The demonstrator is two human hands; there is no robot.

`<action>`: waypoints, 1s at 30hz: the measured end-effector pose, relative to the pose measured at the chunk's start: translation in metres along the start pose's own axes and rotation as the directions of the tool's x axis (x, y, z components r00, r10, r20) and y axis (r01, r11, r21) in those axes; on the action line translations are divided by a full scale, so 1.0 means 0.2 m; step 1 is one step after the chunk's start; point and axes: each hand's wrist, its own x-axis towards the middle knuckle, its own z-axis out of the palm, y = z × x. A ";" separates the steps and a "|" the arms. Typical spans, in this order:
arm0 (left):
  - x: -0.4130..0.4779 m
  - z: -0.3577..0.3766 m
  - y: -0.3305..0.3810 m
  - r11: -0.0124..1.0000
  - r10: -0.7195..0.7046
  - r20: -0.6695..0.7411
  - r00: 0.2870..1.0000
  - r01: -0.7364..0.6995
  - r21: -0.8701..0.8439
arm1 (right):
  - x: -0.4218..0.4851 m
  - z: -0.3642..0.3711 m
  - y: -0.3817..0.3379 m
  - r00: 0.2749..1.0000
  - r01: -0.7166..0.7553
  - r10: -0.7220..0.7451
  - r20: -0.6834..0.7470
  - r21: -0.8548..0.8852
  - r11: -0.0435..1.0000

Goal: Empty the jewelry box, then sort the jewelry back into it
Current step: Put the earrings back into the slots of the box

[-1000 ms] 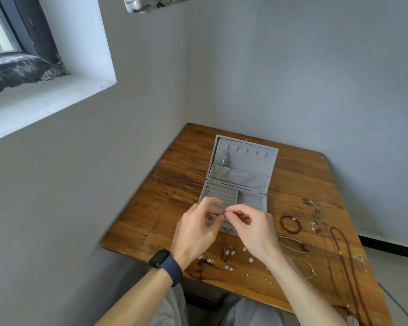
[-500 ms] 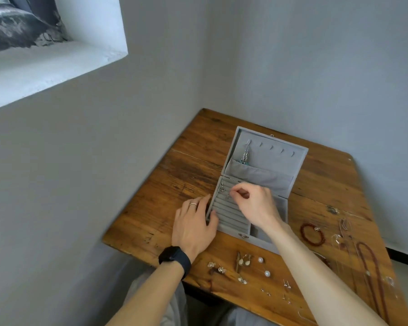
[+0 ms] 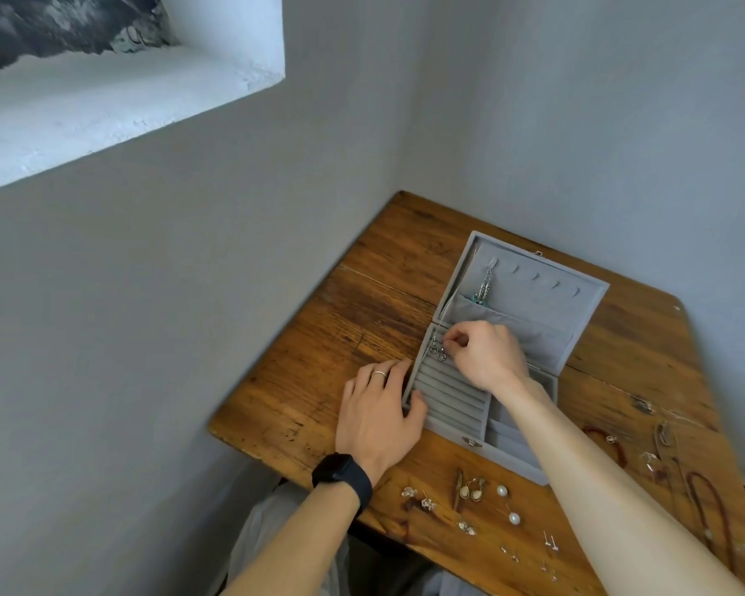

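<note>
A second ago both hands met over the near edge of the box (image 3: 469,440), working a small piece between them. Now they have parted. The left hand (image 3: 377,417) lies on the table (image 3: 383,303) against the box's left wall, fingers straight and thumb hooked over the near corner, steadying it. The right hand (image 3: 484,354) has reached to the far left end of the rolls (image 3: 448,393), where its curled fingers, thumb and forefinger together, pinch an earring (image 3: 438,352) down into a slot.

We read this as sorting well begun but far from done. One necklace (image 3: 484,286) hangs in the lid (image 3: 534,286), a few small pieces sit in the rolls, and most of the jewelry is on the table. Loose earrings (image 3: 469,492) and pearls (image 3: 502,491) lie near the front edge, and chains (image 3: 706,501) lie off to the right.

Much is hard to read. The metal bits at the fingertips blur into one cluster, so we cannot count them or tell whether the pinched one is seated yet. The right forearm covers the box's right compartments and part of its front wall, and what they hold is hidden. The chains and a red bracelet (image 3: 598,432) are partly behind the arm and smeared at the frame's edge, and the tiny studs (image 3: 549,542) are barely specks.
</note>
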 end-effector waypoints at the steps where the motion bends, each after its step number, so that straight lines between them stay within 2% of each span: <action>1: 0.00 0.00 0.00 1.000 -0.001 -0.001 1.000 0.001 0.002 | 0.01 0.00 -0.01 1.000 -0.005 0.006 0.012 -0.014 1.000; 5: 0.00 0.00 0.00 1.000 0.006 -0.002 1.000 -0.006 0.013 | 0.04 -0.02 -0.03 0.998 -0.040 0.042 0.037 -0.064 0.997; 12: 0.00 0.01 0.00 1.000 0.008 -0.015 1.000 -0.008 0.003 | 0.04 0.00 -0.06 0.995 -0.102 0.100 -0.028 -0.101 0.990; 18: 0.00 0.01 0.00 1.000 0.008 -0.009 1.000 -0.008 0.020 | 0.00 0.02 -0.05 0.993 -0.091 0.082 -0.089 -0.095 0.991; 23: 0.00 0.00 -0.01 1.000 0.012 0.000 1.000 -0.012 0.018 | -0.03 0.01 0.00 0.992 -0.085 0.085 -0.091 0.013 0.996; 30: 0.00 0.00 -0.02 0.997 0.049 0.021 0.999 -0.050 0.055 | -0.32 -0.03 0.09 0.987 -0.039 0.082 -0.138 0.291 0.956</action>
